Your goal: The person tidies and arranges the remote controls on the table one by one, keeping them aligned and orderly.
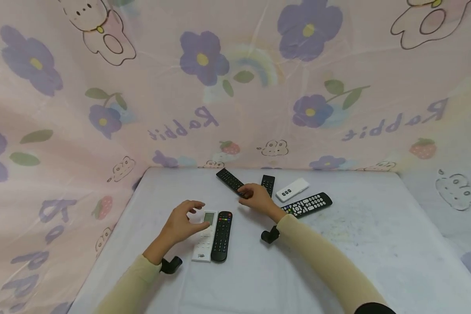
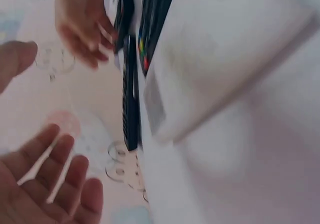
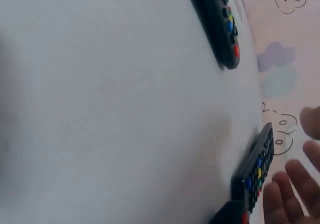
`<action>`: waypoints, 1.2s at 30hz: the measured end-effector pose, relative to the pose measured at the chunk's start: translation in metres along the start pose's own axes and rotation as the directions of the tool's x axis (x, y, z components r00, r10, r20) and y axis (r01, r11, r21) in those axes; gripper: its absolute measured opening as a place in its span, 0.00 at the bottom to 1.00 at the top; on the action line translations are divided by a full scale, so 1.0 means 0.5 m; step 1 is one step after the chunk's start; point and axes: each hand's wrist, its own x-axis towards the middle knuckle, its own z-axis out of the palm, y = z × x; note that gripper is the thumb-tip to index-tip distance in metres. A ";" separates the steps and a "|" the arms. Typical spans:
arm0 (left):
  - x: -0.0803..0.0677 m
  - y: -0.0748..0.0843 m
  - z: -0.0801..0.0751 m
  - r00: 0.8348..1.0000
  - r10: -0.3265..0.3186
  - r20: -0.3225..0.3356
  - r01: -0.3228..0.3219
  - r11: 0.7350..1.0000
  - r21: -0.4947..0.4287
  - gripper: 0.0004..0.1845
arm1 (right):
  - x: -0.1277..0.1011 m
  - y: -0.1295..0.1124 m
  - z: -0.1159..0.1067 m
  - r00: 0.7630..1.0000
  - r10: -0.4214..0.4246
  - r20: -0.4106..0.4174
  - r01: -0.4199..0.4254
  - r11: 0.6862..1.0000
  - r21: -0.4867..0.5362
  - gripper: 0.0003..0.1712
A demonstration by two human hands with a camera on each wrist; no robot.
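Six remotes on the white tabletop (image 1: 377, 261); from where I stand, neither hand has hold of one.

Left hand (image 1: 182, 223): grip wide open, thumb well apart from fingers, nothing in it. It's over the upper left of the white screen remote (image 1: 205, 243), thumb tip overlapping the screen area. Left wrist view shows the fingers clear of it. Rounded black remote (image 1: 221, 237) lies alongside, to the right; can't tell if the two touch.

Right hand (image 1: 258, 199): grip part open, fingers loosely bent, nothing in it. It covers the near end of the slim black remote (image 1: 229, 179), which lies slanted near the back edge; contact unclear.

Right of that: short black remote (image 1: 268, 182), partly hidden by the hand; small white remote (image 1: 292, 189), slanted; pale-button remote (image 1: 309, 205), left end behind the wrist.

Backdrop: pink printed cloth (image 1: 251, 104), purple flowers, mirrored "Rabbit" lettering.
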 end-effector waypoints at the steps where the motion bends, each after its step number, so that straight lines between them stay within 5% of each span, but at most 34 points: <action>1: 0.014 -0.006 -0.004 1.000 0.015 0.006 -0.014 1.000 -0.016 0.31 | 0.000 0.003 0.000 1.000 0.007 -0.014 -0.007 1.000 -0.007 0.21; 8: 0.111 -0.045 -0.008 0.994 0.077 0.083 -0.070 0.994 -0.079 0.33 | -0.008 0.018 0.002 0.991 0.063 -0.117 -0.071 0.995 -0.064 0.25; 19: 0.252 -0.091 0.015 0.984 0.001 0.179 0.034 0.981 -0.189 0.31 | -0.015 0.032 0.005 0.977 0.135 -0.165 -0.154 0.982 -0.108 0.31; 36: 0.381 -0.105 0.070 0.961 -0.051 0.273 0.095 0.984 -0.151 0.35 | -0.010 0.042 0.019 0.982 0.110 -0.152 -0.139 0.971 -0.196 0.32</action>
